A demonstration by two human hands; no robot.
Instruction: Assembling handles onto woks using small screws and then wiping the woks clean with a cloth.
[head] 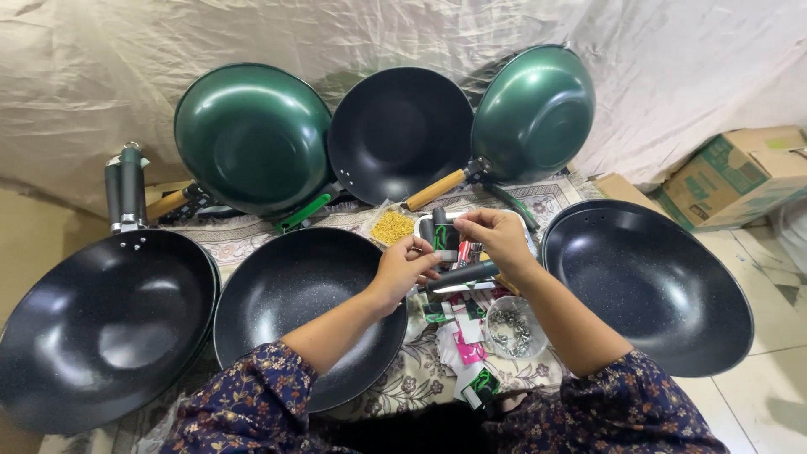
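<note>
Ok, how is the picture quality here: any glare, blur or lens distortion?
Head view: even, soft light; broad glare patches on the left black wok and green wok; wide-angle bending at the edges; both hands, left and right, and the black handle look sharp.

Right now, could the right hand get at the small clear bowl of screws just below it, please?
Probably yes: the right hand is just above the clear bowl of screws, with nothing covering it, but it would first have to let go of the black handle it holds.

Left wok [101,324]: lower rim cut by the frame's edge.
Cardboard box [735,172]: cropped at right.
Clear cup [511,326]: contents too small (metal bits, maybe screws).
Sleeves: cut off below.
</note>
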